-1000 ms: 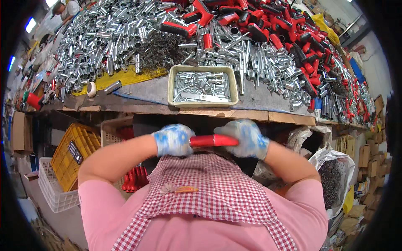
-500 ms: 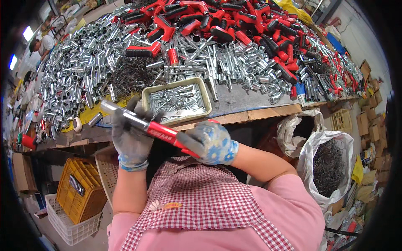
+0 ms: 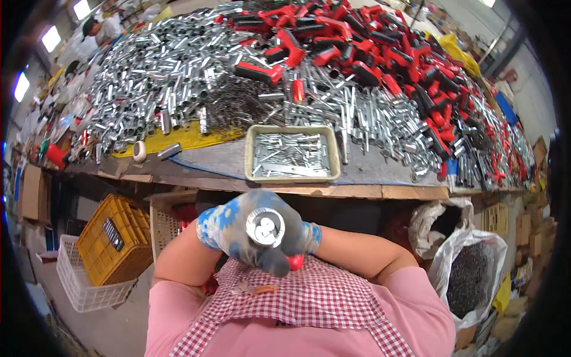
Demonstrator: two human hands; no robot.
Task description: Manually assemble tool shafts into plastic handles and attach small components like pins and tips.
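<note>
Blue-and-grey gloved, the left hand (image 3: 231, 232) wraps a metal tube (image 3: 266, 227) in front of the tray (image 3: 291, 178); the right hand (image 3: 307, 235) presses close beside it, its grip hidden from me. I'd judge the tube stiff, sturdy, probably slick, best gripped round its middle. Beyond the tray lie dark coils (image 3: 229, 108), leftward, and red-and-black handles (image 3: 366, 73), rightward.

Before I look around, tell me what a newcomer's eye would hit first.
Probably the heap of red-and-black plastic handles at upper right, beside the spread of shiny silver metal tubes at upper left. Below centre, the blue-patterned gloved left hand wraps a round silver metal tube, the gloved right hand close against it.
</note>
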